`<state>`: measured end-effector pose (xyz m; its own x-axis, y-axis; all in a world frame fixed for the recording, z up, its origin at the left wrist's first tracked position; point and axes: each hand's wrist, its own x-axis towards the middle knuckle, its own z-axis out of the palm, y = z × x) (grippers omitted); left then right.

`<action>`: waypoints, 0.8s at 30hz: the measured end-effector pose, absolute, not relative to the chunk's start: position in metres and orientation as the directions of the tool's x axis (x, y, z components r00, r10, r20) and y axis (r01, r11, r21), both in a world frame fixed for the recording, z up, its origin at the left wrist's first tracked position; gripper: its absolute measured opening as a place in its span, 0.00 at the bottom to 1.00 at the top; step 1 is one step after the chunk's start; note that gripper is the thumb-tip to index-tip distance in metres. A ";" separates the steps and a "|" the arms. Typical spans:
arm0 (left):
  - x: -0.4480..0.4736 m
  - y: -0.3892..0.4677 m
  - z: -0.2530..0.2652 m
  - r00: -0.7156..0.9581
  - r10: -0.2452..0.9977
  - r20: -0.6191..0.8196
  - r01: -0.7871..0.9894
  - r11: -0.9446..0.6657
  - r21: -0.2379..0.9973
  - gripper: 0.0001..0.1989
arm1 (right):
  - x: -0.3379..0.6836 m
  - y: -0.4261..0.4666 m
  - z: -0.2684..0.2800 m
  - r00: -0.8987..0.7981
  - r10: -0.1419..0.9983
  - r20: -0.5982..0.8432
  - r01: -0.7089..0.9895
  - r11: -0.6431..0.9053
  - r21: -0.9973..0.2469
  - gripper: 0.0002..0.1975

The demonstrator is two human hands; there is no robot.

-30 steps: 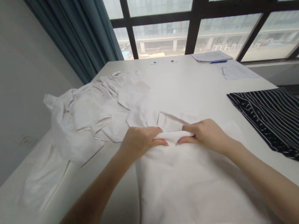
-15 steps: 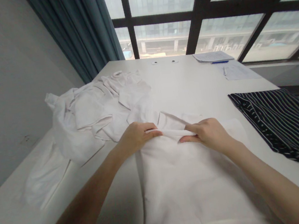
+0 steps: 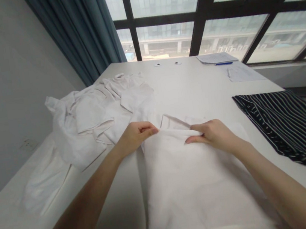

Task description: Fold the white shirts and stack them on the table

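A white garment [image 3: 191, 185], partly folded, lies in front of me at the near side of the table, and its exact kind does not show. At the left end of its far edge, my left hand [image 3: 138, 133] pinches the cloth between thumb and fingers. My right hand [image 3: 208, 133] grips the same edge further right, thumb below and fingers on top. Beyond my hands a flap of white cloth [image 3: 175, 121] lies on the table. Part of the garment's right side is hidden under my right forearm.
Crumpled white cloth [image 3: 93, 115] is heaped at the left of the white table [image 3: 183, 83]. A black striped cloth [image 3: 291, 125] lies at the right. Papers [image 3: 216, 58] and a blue pen [image 3: 223, 64] are at the far right, near the window. A blue curtain [image 3: 81, 29] hangs behind.
My left hand has shifted slightly left and away from me, to the corner of the far edge. The rolled edge between my hands now looks flatter and smoother. My right hand has hardly moved.
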<state>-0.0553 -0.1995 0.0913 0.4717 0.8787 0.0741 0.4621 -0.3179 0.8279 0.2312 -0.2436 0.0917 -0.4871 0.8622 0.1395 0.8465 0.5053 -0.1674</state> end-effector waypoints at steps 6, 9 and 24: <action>-0.061 -0.196 0.096 0.554 0.830 0.071 0.315 -0.287 0.904 0.25 | 0.237 -0.241 0.096 -0.449 0.887 0.109 0.843 0.460 -0.279 0.33; -0.068 -0.195 0.100 0.605 0.796 -0.005 0.262 -0.192 0.946 0.24 | 0.242 -0.240 0.098 -0.430 0.900 0.066 0.826 0.422 -0.373 0.32; -0.046 -0.207 0.093 0.636 0.771 0.017 0.403 -0.352 0.845 0.18 | 0.232 -0.243 0.098 -0.458 0.889 0.012 0.810 0.422 -0.408 0.27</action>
